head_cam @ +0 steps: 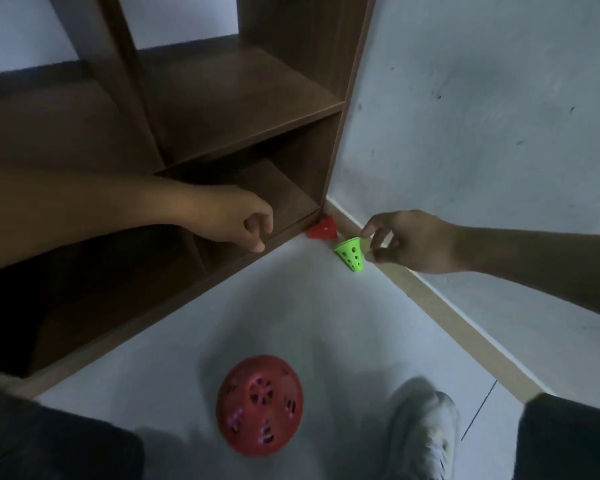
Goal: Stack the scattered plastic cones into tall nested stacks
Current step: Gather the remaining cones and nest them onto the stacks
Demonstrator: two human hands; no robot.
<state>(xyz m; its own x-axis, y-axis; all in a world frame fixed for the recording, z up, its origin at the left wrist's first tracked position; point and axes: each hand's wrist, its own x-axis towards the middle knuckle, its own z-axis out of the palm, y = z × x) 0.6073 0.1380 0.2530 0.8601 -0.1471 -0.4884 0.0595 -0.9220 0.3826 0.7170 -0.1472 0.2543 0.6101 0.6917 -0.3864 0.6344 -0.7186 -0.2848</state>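
Red cone (260, 405): blurred; I can't count its holes.
Far red cone (323, 229): too small, I can't tell how it lies.
Shoe (425, 427): smeared, cut off by bottom edge.

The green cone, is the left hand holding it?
No, the right hand pinches the green cone by its rim, while the left hand is curled and holds nothing.
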